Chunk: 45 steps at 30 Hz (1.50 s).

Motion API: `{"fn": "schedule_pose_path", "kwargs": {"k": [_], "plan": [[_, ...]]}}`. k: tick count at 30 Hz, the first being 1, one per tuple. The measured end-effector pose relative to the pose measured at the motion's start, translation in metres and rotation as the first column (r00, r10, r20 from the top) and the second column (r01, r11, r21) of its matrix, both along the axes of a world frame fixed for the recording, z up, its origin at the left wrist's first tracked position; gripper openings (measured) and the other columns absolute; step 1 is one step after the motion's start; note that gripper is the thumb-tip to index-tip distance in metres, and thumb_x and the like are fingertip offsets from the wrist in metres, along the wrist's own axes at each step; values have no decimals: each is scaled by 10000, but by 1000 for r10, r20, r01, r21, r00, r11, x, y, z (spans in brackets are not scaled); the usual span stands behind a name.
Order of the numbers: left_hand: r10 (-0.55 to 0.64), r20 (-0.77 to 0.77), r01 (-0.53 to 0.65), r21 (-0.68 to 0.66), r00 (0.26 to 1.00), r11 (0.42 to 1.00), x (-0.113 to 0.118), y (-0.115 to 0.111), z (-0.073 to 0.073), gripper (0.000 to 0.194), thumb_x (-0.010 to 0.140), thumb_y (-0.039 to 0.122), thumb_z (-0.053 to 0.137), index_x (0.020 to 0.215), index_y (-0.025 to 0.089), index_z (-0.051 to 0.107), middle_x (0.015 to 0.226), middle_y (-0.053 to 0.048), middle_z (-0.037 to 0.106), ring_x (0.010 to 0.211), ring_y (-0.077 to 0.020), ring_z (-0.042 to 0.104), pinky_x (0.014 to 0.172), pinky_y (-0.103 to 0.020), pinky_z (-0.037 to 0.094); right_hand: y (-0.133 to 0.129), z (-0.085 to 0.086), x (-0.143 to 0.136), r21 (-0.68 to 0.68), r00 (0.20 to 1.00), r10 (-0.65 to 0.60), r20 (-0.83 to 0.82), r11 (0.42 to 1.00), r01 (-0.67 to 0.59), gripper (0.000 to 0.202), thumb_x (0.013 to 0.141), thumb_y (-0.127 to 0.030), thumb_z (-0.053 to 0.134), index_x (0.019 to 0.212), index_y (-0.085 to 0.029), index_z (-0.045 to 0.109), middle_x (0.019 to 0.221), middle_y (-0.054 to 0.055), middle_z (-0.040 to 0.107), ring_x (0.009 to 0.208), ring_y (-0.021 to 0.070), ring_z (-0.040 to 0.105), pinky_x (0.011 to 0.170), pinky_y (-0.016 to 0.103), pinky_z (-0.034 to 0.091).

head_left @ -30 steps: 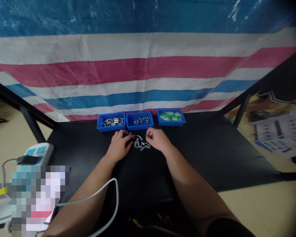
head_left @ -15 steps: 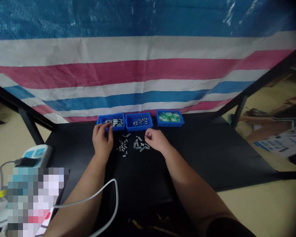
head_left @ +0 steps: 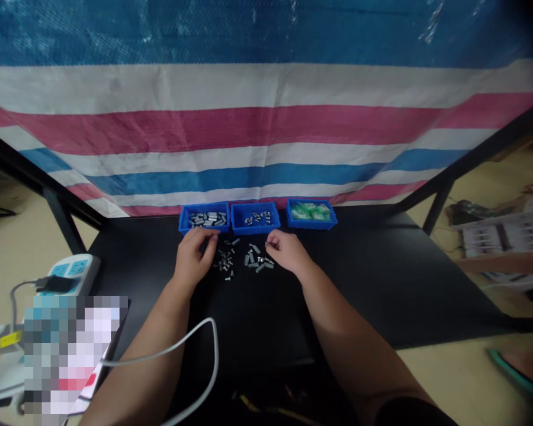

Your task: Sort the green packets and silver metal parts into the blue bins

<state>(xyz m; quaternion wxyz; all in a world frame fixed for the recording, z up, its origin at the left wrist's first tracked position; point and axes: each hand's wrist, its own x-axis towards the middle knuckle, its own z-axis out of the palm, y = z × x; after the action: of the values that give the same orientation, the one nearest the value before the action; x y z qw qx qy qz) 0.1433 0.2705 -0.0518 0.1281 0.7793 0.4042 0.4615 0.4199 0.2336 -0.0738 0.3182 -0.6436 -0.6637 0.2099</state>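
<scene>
My left hand (head_left: 194, 255) is just in front of the left blue bin (head_left: 204, 229), thumb and forefinger pinched together; what sits between them is too small to make out. That bin holds several silvery metal cylinders (head_left: 211, 218). To the right, my right hand (head_left: 288, 251) is closed in a pinch over the table, with a tiny dark bit at its fingertips that I cannot name. Between the hands lie a loose pile of small screws (head_left: 225, 260) and, beside it, a group of grey metal cylinders (head_left: 251, 258), some with screws among them.
A middle blue bin (head_left: 255, 229) contains small screws, and a right blue bin (head_left: 311, 223) green-and-clear packets. A white cable (head_left: 215, 349) loops above my left forearm. At left are a power strip (head_left: 86, 269) and a blurred-out item. A striped sheet (head_left: 257, 127) hangs behind; another person's foot shows lower right.
My left hand has drawn back from over the left bin toward the screw pile, fingertips coming together. My right hand stays pinched near the cylinders. The view has shifted slightly.
</scene>
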Motion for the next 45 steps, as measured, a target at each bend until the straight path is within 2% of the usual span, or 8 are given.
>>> {"fn": "schedule_pose_path", "kwargs": {"k": [5, 11, 17, 23, 26, 32, 37, 45], "plan": [[-123, -113, 96, -217, 986, 971, -1, -3, -3, 171, 962, 296, 592, 1046, 232, 726, 976, -58, 753, 868, -206, 694, 740, -312, 520, 0, -1, 1, 23, 1000, 7, -21, 1000, -6, 44, 782, -184, 640, 751, -215, 636, 650, -23, 643, 588, 132, 575, 613, 252, 422], [-133, -222, 58, -317, 966, 947, -5, -1, -10, 210, 919, 319, 633, 1087, 234, 726, 929, -64, 743, 741, -197, 671, 616, -299, 491, -1, -2, -7, 53, 996, 79, 36, 995, -81, 134, 829, -226, 697, 959, -219, 730, 870, 16, 699, 696, 133, 590, 667, 254, 442], [-256, -295, 112, -430, 920, 896, -11, 0, -8, 400, 858, 392, 710, 1223, 230, 691, 980, -63, 727, 729, -185, 650, 671, -319, 520, 2, 4, -22, -20, 985, 49, 163, 999, -47, 210, 938, -275, 622, 1065, -265, 789, 1004, 32, 742, 868, 176, 669, 792, 286, 485], [-308, -322, 122, -488, 895, 864, -13, -4, 1, 415, 816, 265, 679, 1228, 224, 681, 1037, -55, 703, 836, -195, 661, 776, -336, 534, 3, 4, -20, -73, 974, 76, 211, 995, -62, 341, 953, -153, 535, 1169, -265, 774, 1129, 39, 734, 967, 182, 687, 890, 284, 503], [-301, -324, 115, -487, 897, 866, -13, -4, -1, 422, 790, 214, 662, 1212, 215, 691, 1033, -57, 702, 847, -199, 665, 792, -342, 532, 5, 2, -18, -51, 979, 72, 193, 997, -63, 303, 948, -160, 559, 1134, -246, 782, 1122, 49, 728, 984, 186, 683, 926, 294, 500], [-264, -325, 75, -493, 908, 867, -12, 2, -9, 318, 804, 207, 638, 1107, 211, 732, 952, -51, 710, 785, -188, 652, 748, -333, 514, 11, 3, -21, -86, 976, -51, 210, 994, 70, 114, 880, -246, 708, 975, -234, 771, 974, 51, 741, 874, 192, 673, 804, 292, 483], [-248, -297, 64, -514, 922, 855, -11, 3, -11, 265, 815, 208, 617, 1051, 219, 737, 892, -31, 735, 738, -179, 661, 725, -324, 503, 9, 7, -17, -126, 958, -153, 241, 974, 188, 54, 885, -308, 695, 884, -255, 690, 812, 14, 729, 737, 184, 645, 658, 272, 409], [-182, -227, 32, -540, 957, 841, -14, 7, -16, 206, 851, 265, 614, 1019, 217, 724, 874, -29, 757, 733, -182, 680, 728, -323, 520, 11, 6, -5, -177, 916, -232, 328, 937, 301, 52, 900, -279, 641, 872, -239, 624, 830, 54, 724, 775, 218, 681, 668, 288, 415]]}}
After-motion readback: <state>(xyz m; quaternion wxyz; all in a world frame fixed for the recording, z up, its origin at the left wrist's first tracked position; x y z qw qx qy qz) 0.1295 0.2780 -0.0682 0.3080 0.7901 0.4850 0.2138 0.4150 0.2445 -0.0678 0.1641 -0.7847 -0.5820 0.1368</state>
